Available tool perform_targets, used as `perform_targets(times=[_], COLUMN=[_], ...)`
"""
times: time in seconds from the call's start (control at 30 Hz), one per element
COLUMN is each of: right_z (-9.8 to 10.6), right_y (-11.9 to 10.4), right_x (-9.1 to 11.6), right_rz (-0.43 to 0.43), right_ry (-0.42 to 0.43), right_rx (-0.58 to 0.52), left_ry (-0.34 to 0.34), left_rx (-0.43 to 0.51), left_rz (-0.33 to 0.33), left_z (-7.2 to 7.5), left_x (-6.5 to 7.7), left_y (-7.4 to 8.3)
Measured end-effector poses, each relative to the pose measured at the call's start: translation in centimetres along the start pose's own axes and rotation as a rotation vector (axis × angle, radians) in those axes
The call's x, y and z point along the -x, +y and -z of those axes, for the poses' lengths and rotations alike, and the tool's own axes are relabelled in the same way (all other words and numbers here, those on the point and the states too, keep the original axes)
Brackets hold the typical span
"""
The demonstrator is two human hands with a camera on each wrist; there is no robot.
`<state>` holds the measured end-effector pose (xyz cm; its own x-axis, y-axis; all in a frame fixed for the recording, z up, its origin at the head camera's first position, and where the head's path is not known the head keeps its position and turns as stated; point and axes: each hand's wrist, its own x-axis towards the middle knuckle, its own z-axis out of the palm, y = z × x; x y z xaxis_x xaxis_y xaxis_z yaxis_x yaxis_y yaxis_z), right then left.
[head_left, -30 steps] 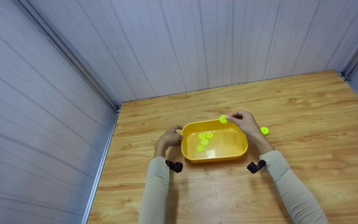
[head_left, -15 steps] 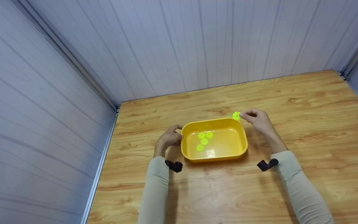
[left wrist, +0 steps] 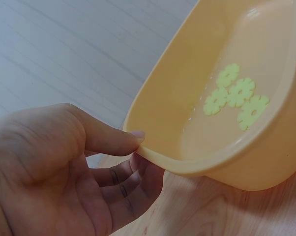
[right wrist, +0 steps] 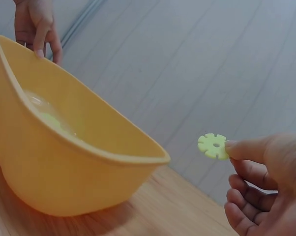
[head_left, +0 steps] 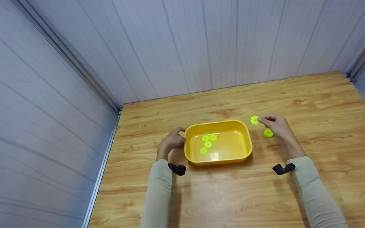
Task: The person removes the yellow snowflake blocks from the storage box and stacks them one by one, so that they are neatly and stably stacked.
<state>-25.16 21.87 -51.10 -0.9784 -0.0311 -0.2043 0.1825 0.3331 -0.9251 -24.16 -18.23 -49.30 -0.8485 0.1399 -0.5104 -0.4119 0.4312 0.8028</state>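
My left hand [head_left: 173, 141] grips the left end of a yellow plastic basin [head_left: 218, 161]; in the left wrist view its thumb [left wrist: 116, 140] lies on the rim, with the fingers curled below. Between thumb and finger, my right hand [head_left: 276, 125] pinches a yellow-green notched disc [right wrist: 213, 146] with a hole in its middle. That disc is held up beyond the basin's far right corner, apart from the rim. Several similar discs [left wrist: 240, 92] lie flat in the left part of the basin. A small pile of discs [head_left: 268, 133] sits on the table, just below my right hand in the head view.
The wood-grain table [head_left: 220, 196] carries the basin. A pale panelled wall [head_left: 188, 47] rises behind it, and another wall [head_left: 36, 126] stands along the left. Black camera mounts [head_left: 177, 169] stick out from both wrists.
My right hand has moved right, from above the basin's far rim to outside it, still pinching the disc. The pile of discs on the table shows again. The left hand and basin stay put.
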Motion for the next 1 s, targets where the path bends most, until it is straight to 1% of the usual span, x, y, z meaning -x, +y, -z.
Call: perform_targets(times=[0.2, 0.4, 0.53, 0.6, 1.0], right_z=[1.1, 2.1, 2.7, 2.9, 3.6], right_y=[1.3, 2.4, 3.1, 3.4, 4.2], right_x=[0.1, 0.3, 0.4, 0.5, 0.5], right_rz=[-0.051, -0.053, -0.059, -0.069, -0.165], right_ry=[0.006, 0.017, 0.006, -0.002, -0.047], right_rx=[-0.011, 0.078, 0.121, 0.123, 0.152], left_ry=[-0.004, 0.0, 0.009, 0.013, 0.012], left_rx=[-0.01, -0.017, -0.027, -0.032, -0.036], left_rz=[0.007, 0.012, 0.015, 0.016, 0.012], left_z=[0.0, 0.1, 0.1, 0.1, 0.0], left_x=[-0.1, 0.0, 0.0, 0.1, 0.0], left_y=[0.0, 0.0, 0.1, 0.1, 0.2])
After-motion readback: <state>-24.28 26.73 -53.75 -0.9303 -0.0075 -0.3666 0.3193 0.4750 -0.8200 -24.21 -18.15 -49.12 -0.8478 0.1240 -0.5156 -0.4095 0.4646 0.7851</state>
